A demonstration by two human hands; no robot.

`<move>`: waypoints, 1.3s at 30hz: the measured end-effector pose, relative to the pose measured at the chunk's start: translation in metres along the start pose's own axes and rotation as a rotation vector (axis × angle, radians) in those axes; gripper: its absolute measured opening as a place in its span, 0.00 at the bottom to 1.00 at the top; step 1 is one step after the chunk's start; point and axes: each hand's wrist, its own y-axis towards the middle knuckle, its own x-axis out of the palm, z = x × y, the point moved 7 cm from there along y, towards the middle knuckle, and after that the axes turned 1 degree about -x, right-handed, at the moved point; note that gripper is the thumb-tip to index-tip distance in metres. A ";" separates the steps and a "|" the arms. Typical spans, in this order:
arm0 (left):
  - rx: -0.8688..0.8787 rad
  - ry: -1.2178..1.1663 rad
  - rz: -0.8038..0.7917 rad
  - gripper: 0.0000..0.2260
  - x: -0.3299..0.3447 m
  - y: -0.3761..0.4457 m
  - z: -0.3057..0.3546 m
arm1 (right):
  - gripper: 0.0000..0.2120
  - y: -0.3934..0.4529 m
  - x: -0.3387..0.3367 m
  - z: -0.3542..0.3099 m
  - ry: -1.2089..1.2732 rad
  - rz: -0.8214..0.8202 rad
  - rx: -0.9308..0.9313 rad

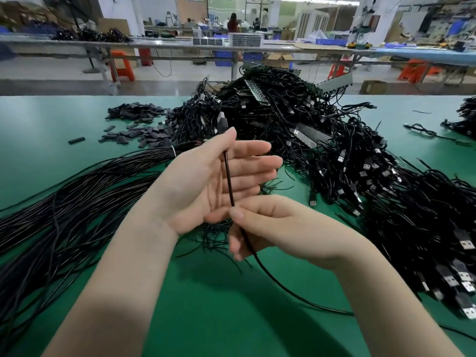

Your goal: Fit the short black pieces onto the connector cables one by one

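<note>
Between the two raised hands, a single black cable [230, 181] runs nearly upright, its long axis leaning only slightly, with the free tip pointing up and away from the person toward the tip of the left thumb. The left hand [206, 181] is held palm-up with its fingers straight and spread loosely to the right; the cable's upper end lies against the thumb side of the open palm, though whether the thumb actually presses it cannot be told. Just below, the right hand [270, 225] pinches the cable between thumb and forefinger, its other fingers curled under. From that pinch the cable drops down and curves off to the right across the green table [206, 305]. Beyond the left hand's fingertips lies a scatter of short black pieces [139, 124], flat on the table and pointing every way. To the left of the left forearm a thick bundle of bare cables [77, 191] stretches lengthwise toward the far pile. Past the right hand and to its right spreads a heap of finished connector cables [360, 176] with USB plugs.
</note>
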 end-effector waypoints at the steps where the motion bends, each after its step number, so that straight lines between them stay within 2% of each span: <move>1: 0.000 -0.026 -0.026 0.19 0.002 -0.002 0.002 | 0.14 -0.002 0.003 0.006 0.010 -0.086 0.043; 3: -0.008 -0.067 -0.095 0.20 0.009 -0.009 0.007 | 0.15 -0.003 0.000 0.018 -0.077 -0.119 0.117; 5: -0.057 -0.042 -0.203 0.20 0.019 -0.016 0.008 | 0.16 -0.003 -0.017 0.022 -0.191 0.002 0.134; 7: -0.143 0.094 -0.331 0.21 0.029 -0.022 0.000 | 0.20 -0.008 -0.040 0.022 -0.240 0.157 0.135; 9: -0.267 0.338 -0.416 0.23 0.031 -0.026 -0.016 | 0.24 -0.018 -0.061 0.017 -0.229 0.274 0.130; 11: -0.372 0.570 -0.387 0.24 0.025 -0.025 -0.031 | 0.21 -0.027 -0.072 0.006 -0.140 0.343 0.087; 13: -0.373 0.637 -0.276 0.21 0.019 -0.018 -0.037 | 0.17 -0.034 -0.072 -0.009 -0.017 0.362 0.013; 15: -0.272 0.481 -0.124 0.18 0.017 -0.010 -0.032 | 0.14 -0.036 -0.062 -0.024 0.057 0.323 -0.090; 18: -0.118 0.043 0.024 0.21 0.010 -0.002 -0.012 | 0.13 -0.029 -0.034 -0.033 0.160 0.149 -0.199; 21: -0.038 -0.200 -0.012 0.23 0.011 -0.004 0.005 | 0.14 -0.013 -0.010 -0.012 0.180 -0.034 -0.096; 23: -0.006 -0.239 -0.059 0.21 0.013 -0.010 0.013 | 0.15 -0.005 -0.003 0.013 0.120 -0.110 0.051; 24: -0.012 -0.217 -0.081 0.19 0.014 -0.013 0.015 | 0.15 -0.003 -0.005 0.025 0.088 -0.097 0.123; 26: -0.068 -0.080 -0.170 0.19 0.018 -0.019 0.013 | 0.15 -0.001 -0.021 0.040 0.032 0.045 0.219; 29: -0.219 0.441 -0.312 0.23 0.020 -0.023 -0.012 | 0.20 -0.009 -0.056 0.039 -0.130 0.345 0.239; 31: -0.332 0.749 -0.280 0.24 0.016 -0.018 -0.030 | 0.21 -0.015 -0.070 0.025 -0.122 0.469 0.162; 32: -0.359 0.784 -0.246 0.22 0.014 -0.015 -0.036 | 0.20 -0.017 -0.072 0.017 -0.053 0.500 0.107; 33: -0.354 0.723 -0.196 0.19 0.014 -0.012 -0.038 | 0.19 -0.019 -0.070 0.007 0.024 0.511 0.046; 35: -0.244 0.425 -0.068 0.16 0.013 -0.003 -0.032 | 0.17 -0.022 -0.060 -0.013 0.117 0.469 -0.085; 37: -0.069 0.133 0.000 0.17 0.012 0.001 -0.014 | 0.16 -0.020 -0.041 -0.025 0.192 0.315 -0.182; 39: 0.053 -0.099 -0.041 0.18 0.015 -0.003 0.005 | 0.14 -0.016 -0.020 -0.025 0.238 0.100 -0.168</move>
